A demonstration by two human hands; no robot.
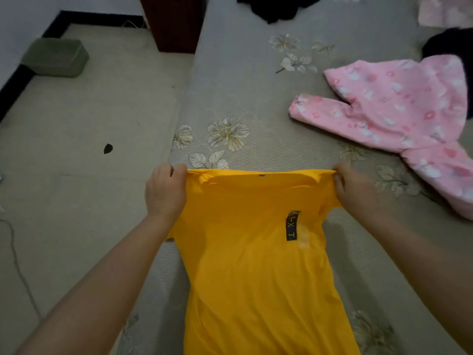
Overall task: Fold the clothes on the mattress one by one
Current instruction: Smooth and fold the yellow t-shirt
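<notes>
A yellow T-shirt with a black label strip hangs in front of me over the grey flowered mattress. My left hand pinches its left shoulder and my right hand pinches its right shoulder, stretching the collar edge flat between them. The shirt's lower part runs out of view at the bottom. A pink patterned garment lies spread on the mattress to the right.
Dark clothes lie at the mattress's far edge and right edge, with a pale pink cloth in the far right corner. Left of the mattress is beige floor with a green box, a wooden post and a cable.
</notes>
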